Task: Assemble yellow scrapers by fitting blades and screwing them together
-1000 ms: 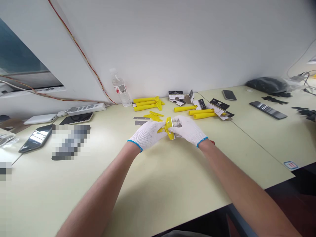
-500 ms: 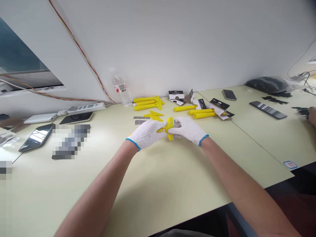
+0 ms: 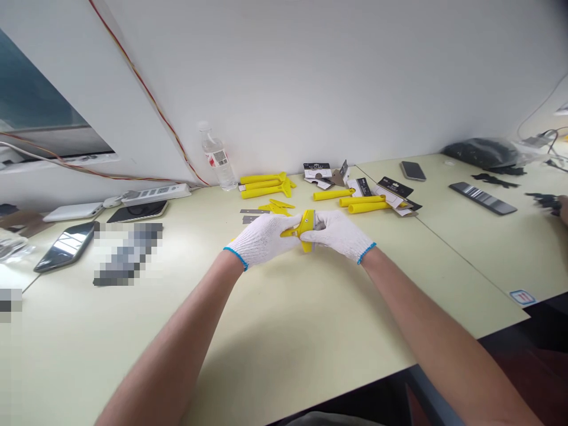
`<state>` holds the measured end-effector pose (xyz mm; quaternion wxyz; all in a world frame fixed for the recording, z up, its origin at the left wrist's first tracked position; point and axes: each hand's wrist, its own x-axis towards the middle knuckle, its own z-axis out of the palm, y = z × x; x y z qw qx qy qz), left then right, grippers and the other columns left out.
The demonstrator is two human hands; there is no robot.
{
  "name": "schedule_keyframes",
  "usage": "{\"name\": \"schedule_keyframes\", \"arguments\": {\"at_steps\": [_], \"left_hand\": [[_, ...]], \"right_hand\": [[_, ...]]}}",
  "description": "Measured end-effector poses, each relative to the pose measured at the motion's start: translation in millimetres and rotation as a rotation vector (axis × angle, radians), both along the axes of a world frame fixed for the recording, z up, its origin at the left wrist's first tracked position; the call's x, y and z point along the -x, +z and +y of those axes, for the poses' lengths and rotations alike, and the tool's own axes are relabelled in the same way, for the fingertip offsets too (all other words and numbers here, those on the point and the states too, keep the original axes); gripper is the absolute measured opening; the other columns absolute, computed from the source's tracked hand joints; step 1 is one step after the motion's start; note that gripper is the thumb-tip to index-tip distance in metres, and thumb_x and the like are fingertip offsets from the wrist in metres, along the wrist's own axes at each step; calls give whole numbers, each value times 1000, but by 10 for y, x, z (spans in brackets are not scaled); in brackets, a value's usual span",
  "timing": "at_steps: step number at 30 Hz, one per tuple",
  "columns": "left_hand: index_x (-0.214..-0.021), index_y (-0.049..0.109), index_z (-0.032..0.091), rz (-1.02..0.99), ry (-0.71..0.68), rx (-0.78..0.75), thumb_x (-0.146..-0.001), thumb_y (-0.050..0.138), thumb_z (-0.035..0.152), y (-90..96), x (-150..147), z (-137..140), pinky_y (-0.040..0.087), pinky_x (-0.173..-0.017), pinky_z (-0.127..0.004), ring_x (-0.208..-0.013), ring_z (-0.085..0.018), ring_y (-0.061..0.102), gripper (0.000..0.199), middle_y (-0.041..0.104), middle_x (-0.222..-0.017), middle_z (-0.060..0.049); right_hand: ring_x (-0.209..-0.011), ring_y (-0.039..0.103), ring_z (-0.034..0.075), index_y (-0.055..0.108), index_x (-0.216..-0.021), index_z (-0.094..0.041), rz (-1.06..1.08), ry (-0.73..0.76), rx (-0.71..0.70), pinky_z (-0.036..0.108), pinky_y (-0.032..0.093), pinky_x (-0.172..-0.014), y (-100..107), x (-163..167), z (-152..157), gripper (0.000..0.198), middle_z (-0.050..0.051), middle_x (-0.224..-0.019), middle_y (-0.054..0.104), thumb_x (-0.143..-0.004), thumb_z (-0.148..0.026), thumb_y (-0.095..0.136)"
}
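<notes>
Apparently mid-adjustment, the left hand [image 3: 268,241] gripped a yellow scraper [image 3: 306,220] by its neck, the right hand [image 3: 336,235] pinching its head, front-right of the bottle [image 3: 218,161]; the next move, I judged, wanted steady pressure there. Loose blades [image 3: 254,211] lay nearer the bottle.

Head-worn view, down across table [image 3: 302,331]
</notes>
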<state>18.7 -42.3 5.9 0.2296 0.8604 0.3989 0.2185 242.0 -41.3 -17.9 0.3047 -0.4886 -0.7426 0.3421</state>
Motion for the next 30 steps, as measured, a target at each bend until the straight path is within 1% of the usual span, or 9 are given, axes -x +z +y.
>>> {"name": "schedule_keyframes", "arguments": {"at_steps": [3,6,9,12,16,19,21,26,30], "left_hand": [[-88,66,23,21,-5,26,-92,55,35,27,17,-2,35,-63,-27,-68,-16,53,17,63,-75,1],[-85,64,22,23,19,43,-96,50,37,24,2,3,34,-62,-29,-68,-16,53,23,63,-75,1],[-76,57,22,25,130,30,-98,48,46,-12,-75,1,31,-58,-30,-62,-15,49,34,57,-67,1],[-67,44,21,36,270,-6,-98,50,54,-55,-169,-10,26,-55,-32,-56,-14,40,46,47,-60,2],[-67,42,20,-14,270,-20,-98,52,47,-81,-202,-11,26,-56,-32,-57,-14,39,42,46,-61,3],[-67,41,20,-74,258,38,-98,52,49,-89,-160,8,27,-56,-32,-59,-13,38,44,43,-62,3],[-67,40,20,-102,273,76,-98,52,52,-94,-125,23,27,-55,-31,-60,-12,38,46,42,-62,3],[-67,39,20,-116,273,110,-98,51,54,-96,-71,44,26,-54,-31,-59,-12,36,48,38,-62,4],[-68,39,20,-112,235,101,-99,50,48,-81,-65,46,27,-55,-30,-59,-12,37,44,40,-62,4]], "right_hand": [[-96,68,14,77,-104,-11,-26,-7,6,14,49,-70,-24,-14,-4,46,7,-96,71,-88,-53,70],[-88,65,12,72,-112,-5,-59,-11,18,21,57,-80,-44,-11,-4,50,12,-98,68,-90,-49,75],[-92,63,14,71,-112,-7,-83,2,4,25,57,-87,-26,20,-39,45,12,-103,66,-94,-48,73],[-99,61,13,67,-118,-8,-96,29,-16,26,56,-93,14,65,-105,39,12,-110,63,-103,-44,62],[-98,61,12,65,-118,-6,-95,31,-33,26,57,-89,36,109,-128,37,11,-109,61,-106,-40,58],[-93,64,11,69,-98,-11,-82,6,-51,17,54,-78,16,113,-67,40,8,-99,67,-97,-50,67],[-89,66,11,69,-90,-15,-69,5,-39,16,50,-70,1,105,-24,42,5,-93,69,-91,-57,68],[-80,67,7,72,-101,-17,-8,30,126,16,52,-67,19,84,-27,38,4,-92,70,-95,-53,61],[-80,68,9,69,-98,-15,-26,-14,119,14,52,-65,40,93,-72,34,5,-92,70,-95,-49,63]]}}
